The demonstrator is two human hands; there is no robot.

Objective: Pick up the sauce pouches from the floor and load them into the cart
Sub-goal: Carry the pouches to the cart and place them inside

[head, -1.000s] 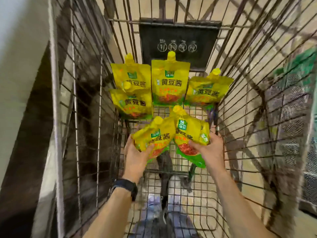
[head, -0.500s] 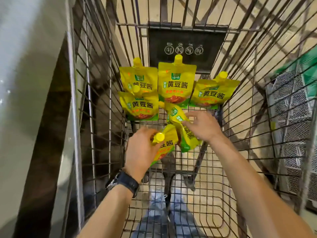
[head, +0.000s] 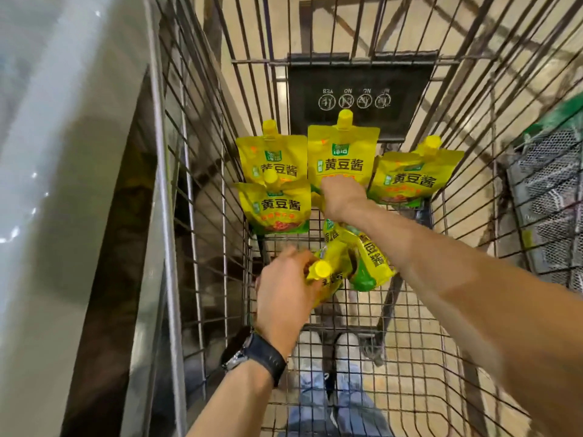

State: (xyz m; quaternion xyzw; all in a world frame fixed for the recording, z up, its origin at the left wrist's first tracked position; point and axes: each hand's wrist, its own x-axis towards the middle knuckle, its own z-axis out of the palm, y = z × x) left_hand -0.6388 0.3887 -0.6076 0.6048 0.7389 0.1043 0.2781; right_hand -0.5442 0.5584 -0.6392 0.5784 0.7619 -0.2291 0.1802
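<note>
The left hand (head: 284,291) has its fingers curled round a soft yellow pouch (head: 331,279) just under its round screw cap, holding the glossy pack tilted above the wire floor of the cart (head: 161,184). A black watch (head: 263,357) with a metal case sits on that wrist. The right hand (head: 342,198) reaches farther in, its back to the camera, at the lower edge of the centre pouch (head: 343,152); its fingers are hidden, so I cannot tell whether it pinches the pack or only touches it. Under the right forearm a loose pouch (head: 373,258) lies on its side on the grid, yellow with a green base, just beside the held one. At the far end four flat spouted packs lean upright: the centre one, a right pouch (head: 413,179) tilted against the side wires, a rear left pouch (head: 273,159), and a front left pouch (head: 276,209) overlapping it. Behind them hangs a matt black plaque (head: 359,89) printed with round white icons. The cart is thin grey steel rod, welded in a grid. Pale shoes (head: 315,351) and blue jeans show through its bottom. A smooth, shiny metal panel (head: 63,184) presses close on the left; perforated grey crates (head: 545,200) stand to the right.
</note>
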